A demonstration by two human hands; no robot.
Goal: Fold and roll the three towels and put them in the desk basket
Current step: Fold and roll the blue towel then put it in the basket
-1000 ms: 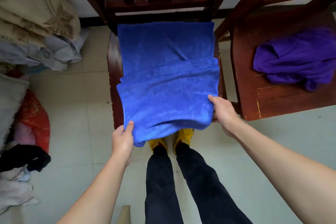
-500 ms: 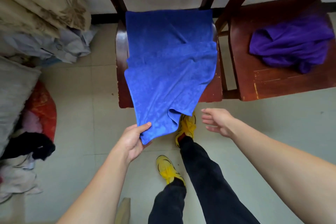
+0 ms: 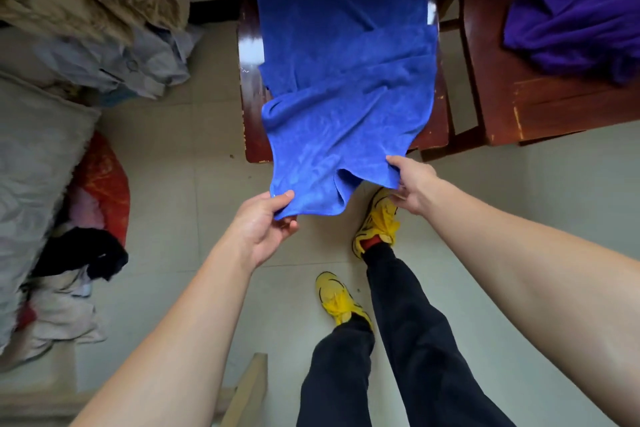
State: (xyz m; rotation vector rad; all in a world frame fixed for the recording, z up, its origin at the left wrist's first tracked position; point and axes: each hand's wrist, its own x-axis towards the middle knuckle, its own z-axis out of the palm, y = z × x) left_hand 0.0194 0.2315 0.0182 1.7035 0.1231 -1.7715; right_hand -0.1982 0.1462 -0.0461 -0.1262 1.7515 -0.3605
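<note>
A blue towel (image 3: 346, 80) lies over the seat of a dark wooden chair (image 3: 249, 80) and hangs off its front edge. My left hand (image 3: 266, 222) pinches the towel's near left corner. My right hand (image 3: 410, 182) grips the near right corner. The near edge sags in a fold between my hands. A crumpled purple towel (image 3: 575, 28) rests on the seat of a second wooden chair (image 3: 540, 114) to the right. No basket and no third towel are in view.
Piled bedding and clothes (image 3: 86, 28) fill the left side, with a red bag (image 3: 104, 184) and dark cloth (image 3: 86, 256) on the tiled floor. My legs and yellow shoes (image 3: 377, 222) stand just in front of the chair. A pale wooden piece (image 3: 249, 388) is at the bottom.
My right hand, empty half a second ago, has taken hold of the towel's near right corner. My left hand kept its corner, and the towel's near edge is pulled off the seat toward me.
</note>
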